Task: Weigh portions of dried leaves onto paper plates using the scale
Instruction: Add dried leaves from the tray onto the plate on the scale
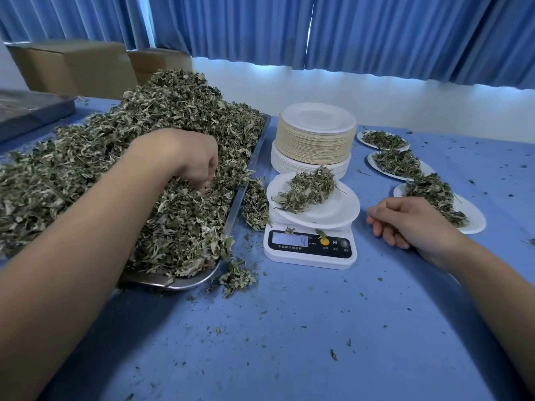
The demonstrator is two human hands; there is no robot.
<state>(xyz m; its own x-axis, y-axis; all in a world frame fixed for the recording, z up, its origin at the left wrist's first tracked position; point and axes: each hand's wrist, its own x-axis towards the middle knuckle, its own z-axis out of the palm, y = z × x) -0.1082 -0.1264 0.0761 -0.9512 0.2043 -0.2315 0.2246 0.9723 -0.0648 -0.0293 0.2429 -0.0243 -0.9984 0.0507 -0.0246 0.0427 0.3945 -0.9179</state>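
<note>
A big heap of dried leaves (162, 134) fills a metal tray (252, 166) on the left. My left hand (185, 157) digs into the heap, its curled fingers pinching leaves. A white scale (309, 250) stands in the middle, with a paper plate (333, 209) on it that carries a small clump of leaves (307, 189). My right hand (405, 221) rests on the blue table just right of the scale, fingers loosely curled and holding nothing. Three filled plates (472, 218) lie in a row at the right.
A tall stack of paper plates (315, 137) stands behind the scale. Loose leaves (254, 204) have spilled between the tray and the scale and at the tray's front corner. Cardboard boxes (72, 68) sit at the back left, blue curtains behind.
</note>
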